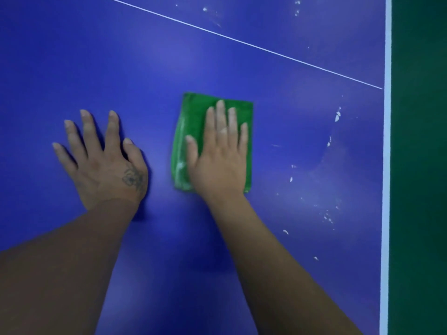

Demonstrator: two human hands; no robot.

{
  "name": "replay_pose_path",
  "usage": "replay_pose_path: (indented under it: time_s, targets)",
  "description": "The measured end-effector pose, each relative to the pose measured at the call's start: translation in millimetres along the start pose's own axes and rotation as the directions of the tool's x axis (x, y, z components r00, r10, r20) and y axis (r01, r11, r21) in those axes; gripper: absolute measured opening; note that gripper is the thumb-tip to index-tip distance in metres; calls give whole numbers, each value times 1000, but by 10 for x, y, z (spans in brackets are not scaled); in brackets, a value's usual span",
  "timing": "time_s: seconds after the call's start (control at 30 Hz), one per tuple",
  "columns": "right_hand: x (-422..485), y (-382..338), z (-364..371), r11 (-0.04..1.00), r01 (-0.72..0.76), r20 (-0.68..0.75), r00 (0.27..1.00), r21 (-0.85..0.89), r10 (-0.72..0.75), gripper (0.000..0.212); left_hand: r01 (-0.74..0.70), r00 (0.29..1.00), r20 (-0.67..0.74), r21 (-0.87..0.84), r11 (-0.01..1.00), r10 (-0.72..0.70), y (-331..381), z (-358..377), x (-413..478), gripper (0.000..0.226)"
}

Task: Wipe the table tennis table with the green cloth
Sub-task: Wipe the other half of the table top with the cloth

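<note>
A folded green cloth (pixel 191 117) lies flat on the blue table tennis table (pixel 145 56), near the middle of the view. My right hand (pixel 219 153) presses down on the cloth with straight fingers, covering most of it. White smears show along the cloth's left side. My left hand (pixel 101 160) rests flat on the bare table to the left of the cloth, fingers spread, not touching the cloth.
White flecks and smears (pixel 337 116) dot the table to the right of the cloth and at the top right. A thin white line (pixel 242 41) crosses the table diagonally. The white edge band (pixel 387 141) marks the table's right side, with dark green floor (pixel 418 165) beyond.
</note>
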State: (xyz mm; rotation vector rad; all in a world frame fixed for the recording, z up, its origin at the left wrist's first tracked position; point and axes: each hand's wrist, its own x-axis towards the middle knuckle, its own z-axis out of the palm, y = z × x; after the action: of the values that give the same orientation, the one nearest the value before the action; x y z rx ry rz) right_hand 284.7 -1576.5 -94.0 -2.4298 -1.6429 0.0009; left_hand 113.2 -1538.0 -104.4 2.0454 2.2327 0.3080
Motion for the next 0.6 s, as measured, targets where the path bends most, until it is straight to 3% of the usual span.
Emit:
replay_pose_path:
  time_s: [0.1,0.17,0.33,0.47,0.6]
  targets:
    - [-282,283,-58,983,174,-5,985,53,-174,72,-2,1000,-8,-17,1000,2,0,-26,-7,60]
    - [-310,658,-113,983,180,-20,984,46,-179,70,-10,1000,-24,0,1000,10,4,-43,-34,60]
    - [-64,1373,-293,984,-177,48,983,-34,179,72,-30,999,-34,2,1000,30,3,-64,-49,61]
    - [-106,1019,-277,937,-343,60,936,-62,347,74,-44,999,-7,17,999,45,3,-115,-49,62]
    - [-827,499,-319,995,-97,82,992,-26,99,75,-71,995,69,2,997,71,-8,-184,-109,62]
